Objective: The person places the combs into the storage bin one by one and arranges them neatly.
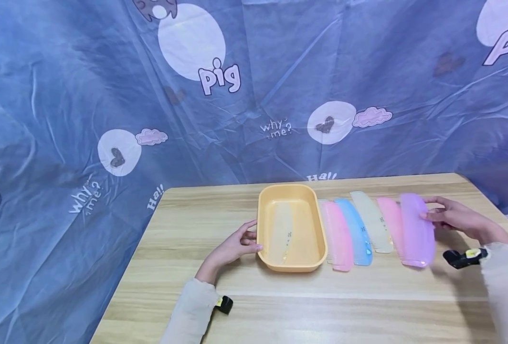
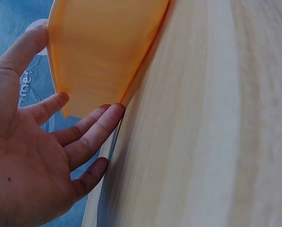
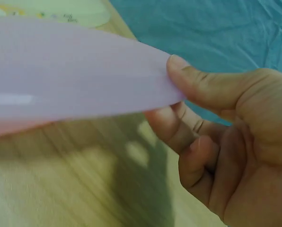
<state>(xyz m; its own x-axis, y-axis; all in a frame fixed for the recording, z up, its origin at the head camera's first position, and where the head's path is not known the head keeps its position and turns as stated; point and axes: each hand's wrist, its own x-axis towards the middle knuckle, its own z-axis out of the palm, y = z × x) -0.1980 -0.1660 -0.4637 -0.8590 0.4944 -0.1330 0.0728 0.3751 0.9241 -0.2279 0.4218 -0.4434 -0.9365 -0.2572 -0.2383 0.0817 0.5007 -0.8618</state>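
My right hand [image 1: 458, 217] pinches a purple comb [image 1: 416, 229] by its edge, thumb on top and curled fingers beneath. In the right wrist view, the purple comb [image 3: 84, 71] tapers to the tip held between thumb and forefinger. That comb partly covers a pink comb [image 1: 390, 215]. My left hand [image 1: 232, 246] touches the left side of a yellow-orange tray [image 1: 260, 215] with spread, loosely bent fingers. In the left wrist view, the thumb meets the rim of the tray [image 2: 98, 52] and fingertips rest along its side. One pale translucent comb [image 1: 281, 229] lies inside the tray.
Right of the tray, a pink comb [image 1: 339, 236] overlaps a pale one, beside a blue comb [image 1: 357, 229] and a pale yellow-green comb [image 1: 372, 222]. All lie on a wood-grain table [image 1: 297, 306]. A blue printed cloth [image 1: 280, 157] hangs behind.
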